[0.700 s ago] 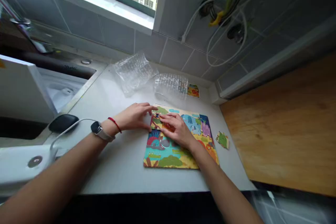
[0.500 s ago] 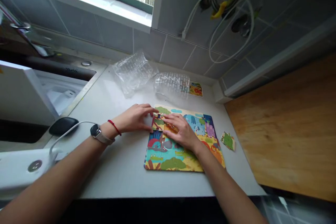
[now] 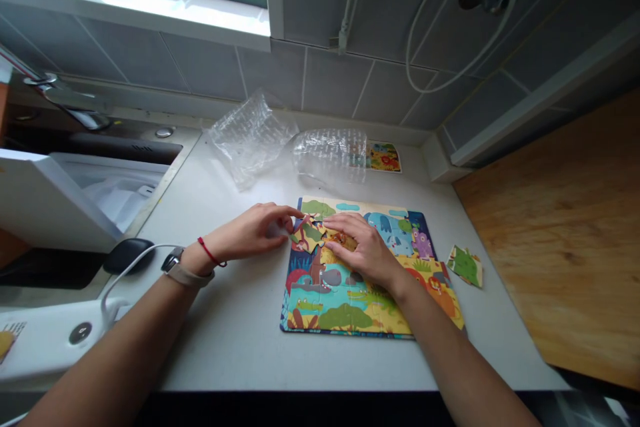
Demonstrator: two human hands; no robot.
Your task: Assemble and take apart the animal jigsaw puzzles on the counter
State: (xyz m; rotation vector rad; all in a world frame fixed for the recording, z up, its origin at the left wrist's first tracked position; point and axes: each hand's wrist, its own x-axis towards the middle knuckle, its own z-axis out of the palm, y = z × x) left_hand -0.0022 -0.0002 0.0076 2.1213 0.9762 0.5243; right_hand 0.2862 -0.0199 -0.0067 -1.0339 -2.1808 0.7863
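Observation:
A colourful animal jigsaw puzzle [image 3: 345, 317] lies on the white counter. At its upper left, a tree-patterned puzzle piece [image 3: 309, 233] sits turned askew, raised over the pieces around it. My left hand [image 3: 257, 230] has its thumb and index finger at that piece's left edge, closed on it. On the board, my right hand [image 3: 367, 250] grips an orange animal piece [image 3: 341, 239] between thumb and fingers, partly covering it. The two pieces meet or overlap between my hands; which one I cannot tell.
Loose green puzzle pieces [image 3: 466, 265] lie right of the board. Crumpled clear plastic wrap [image 3: 327, 153] and a small picture card [image 3: 385, 157] are behind it. On the left are a sink [image 3: 173, 147], a black mouse-shaped object [image 3: 129, 255] and a white device [image 3: 55, 333] with a cable.
The tree-patterned piece has turned from nearly square with the board to a slant. Both hands stay close to it. The camera view has shifted slightly.

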